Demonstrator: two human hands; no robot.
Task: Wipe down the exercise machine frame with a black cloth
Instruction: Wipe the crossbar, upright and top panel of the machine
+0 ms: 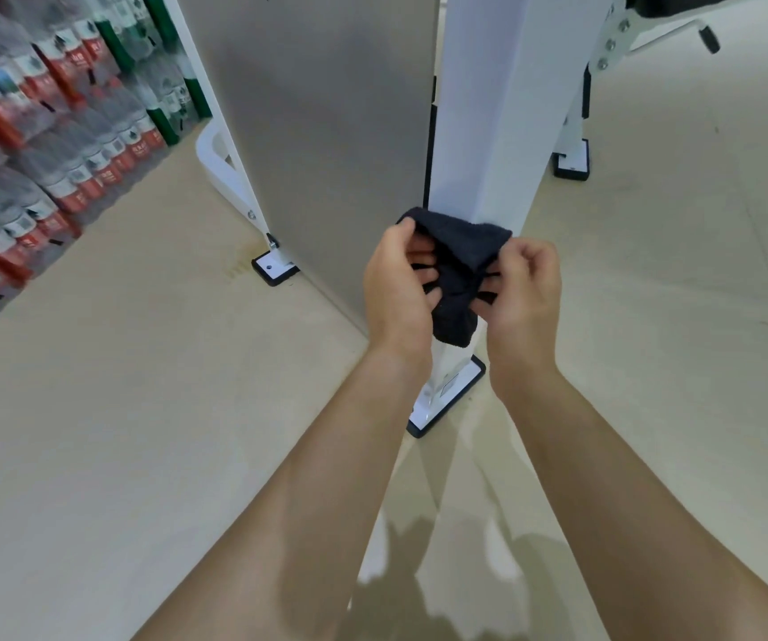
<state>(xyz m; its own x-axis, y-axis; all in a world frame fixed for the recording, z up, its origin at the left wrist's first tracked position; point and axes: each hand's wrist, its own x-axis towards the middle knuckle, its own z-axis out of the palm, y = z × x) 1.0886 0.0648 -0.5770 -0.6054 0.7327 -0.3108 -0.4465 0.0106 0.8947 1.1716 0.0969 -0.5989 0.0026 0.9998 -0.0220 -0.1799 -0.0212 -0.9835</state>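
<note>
I see my left hand [398,282] and right hand [523,284] both pinching a bunched black cloth [458,270] against the white upright post [488,131]; soft, light, floppy, probably best gripped wadded into one palm

Both bare forearms reach forward and down from the bottom of the view, drawing closer together toward the wrists. The left hand [396,289] is turned palm inward with its fingers [423,263] curled and its thumb up at the top. The right hand [527,289] faces it, just beside it, its fingers [488,293] also bent inward in a pinching grip.
</note>
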